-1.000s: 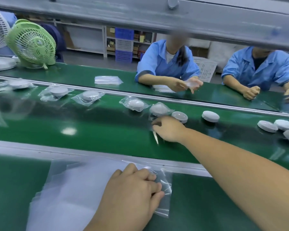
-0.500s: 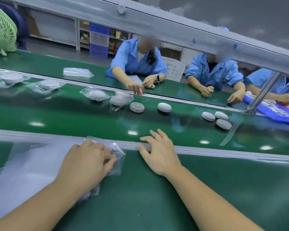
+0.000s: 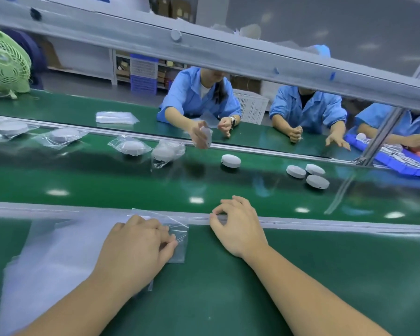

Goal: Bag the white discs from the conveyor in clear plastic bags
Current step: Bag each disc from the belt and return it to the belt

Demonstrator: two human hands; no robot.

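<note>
On the near side of the rail [image 3: 325,225], at left, a stack of clear plastic bags [image 3: 58,251] lies flat on the green bench [image 3: 325,275]. The left hand [image 3: 136,246] rests on the stack's right end, fingers curled, pinching the corner of the top bag. Further right, the right hand [image 3: 240,226] lies across the rail, fingers loosely bent, holding nothing. Beyond the rail, on the conveyor [image 3: 107,185], four bagged discs [image 3: 131,147] sit to the left. Right of them are one bare white disc [image 3: 230,161] and a close cluster of three bare discs [image 3: 306,174]. Across the conveyor, a worker in blue [image 3: 197,100] holds a further disc.
</note>
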